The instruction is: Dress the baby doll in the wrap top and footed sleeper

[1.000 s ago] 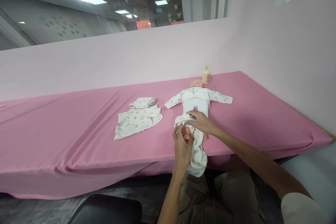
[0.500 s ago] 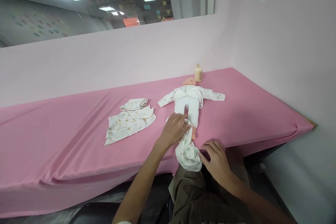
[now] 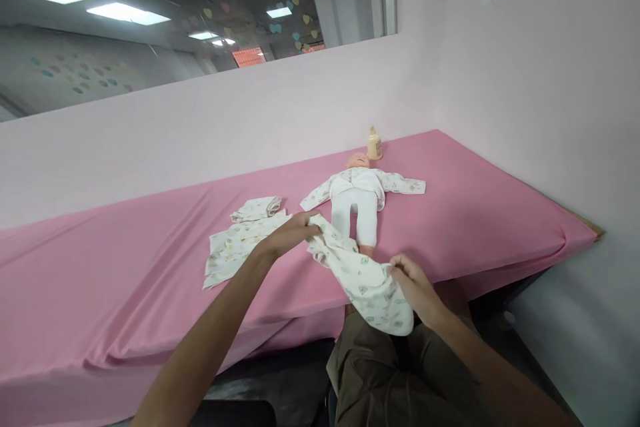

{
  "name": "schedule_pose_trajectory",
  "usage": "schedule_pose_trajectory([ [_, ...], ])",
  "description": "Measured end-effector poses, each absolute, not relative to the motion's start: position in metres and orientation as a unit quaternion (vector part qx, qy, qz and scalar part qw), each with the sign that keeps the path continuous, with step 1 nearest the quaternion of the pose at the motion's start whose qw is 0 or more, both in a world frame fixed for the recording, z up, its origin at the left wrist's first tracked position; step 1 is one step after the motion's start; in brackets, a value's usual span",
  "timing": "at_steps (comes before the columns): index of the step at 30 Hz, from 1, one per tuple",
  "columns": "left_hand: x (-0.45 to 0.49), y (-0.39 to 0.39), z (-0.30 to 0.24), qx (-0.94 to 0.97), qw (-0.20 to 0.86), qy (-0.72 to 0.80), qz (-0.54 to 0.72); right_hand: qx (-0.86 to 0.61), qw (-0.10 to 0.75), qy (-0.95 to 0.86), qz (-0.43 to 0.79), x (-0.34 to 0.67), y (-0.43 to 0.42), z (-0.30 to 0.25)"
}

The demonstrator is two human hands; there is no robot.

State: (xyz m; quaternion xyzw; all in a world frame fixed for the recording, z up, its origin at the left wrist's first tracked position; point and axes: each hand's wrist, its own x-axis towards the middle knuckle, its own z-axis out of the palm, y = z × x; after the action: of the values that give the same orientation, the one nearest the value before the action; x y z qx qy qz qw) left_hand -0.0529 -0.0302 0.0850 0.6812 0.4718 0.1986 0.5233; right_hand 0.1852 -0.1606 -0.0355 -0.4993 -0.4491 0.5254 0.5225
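A white printed baby garment (image 3: 367, 283) is stretched between my two hands, its lower part hanging past the table's front edge over my lap. My left hand (image 3: 297, 228) pinches its upper left end. At the right edge of the cloth, the fingers of my right hand (image 3: 411, 280) grip it. Just beyond lies a baby doll (image 3: 354, 203) on its back, in white pants and a printed long-sleeved top with the sleeves spread out. The cloth hides the doll's feet in part.
Left of the doll, a folded printed cloth (image 3: 256, 209) and a printed garment (image 3: 227, 253) lie on the pink-covered table (image 3: 150, 280). A pale yellow pump bottle (image 3: 375, 145) stands by the doll's head near the wall (image 3: 280, 113). A dark chair (image 3: 235, 412) is below the front edge.
My left hand has moved left and up with one end of the garment. The right hand now grips its other side, and the cloth is drawn out between them, off the doll's legs.
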Motion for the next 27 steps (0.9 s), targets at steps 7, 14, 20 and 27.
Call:
schedule_pose_trajectory([
  [7, -0.066, -0.015, 0.064, 0.485, 0.647, 0.431, 0.4, -0.491, 0.565, -0.365, 0.554, 0.203, -0.136, -0.013],
  [14, -0.048, -0.014, 0.073, 0.444, 0.685, 0.391, 0.425, -0.541, 0.555, -0.421, 0.472, 0.217, -0.125, -0.022],
  [20, -0.033, -0.004, 0.07, 0.45, 0.751, 0.342, 0.342, -0.505, 0.477, -0.592, 0.408, 0.219, -0.093, 0.024],
  [27, -0.025, 0.004, 0.069, 0.463, 0.755, 0.314, 0.343, -0.371, 0.361, -0.657, 0.548, 0.194, -0.042, 0.073],
])
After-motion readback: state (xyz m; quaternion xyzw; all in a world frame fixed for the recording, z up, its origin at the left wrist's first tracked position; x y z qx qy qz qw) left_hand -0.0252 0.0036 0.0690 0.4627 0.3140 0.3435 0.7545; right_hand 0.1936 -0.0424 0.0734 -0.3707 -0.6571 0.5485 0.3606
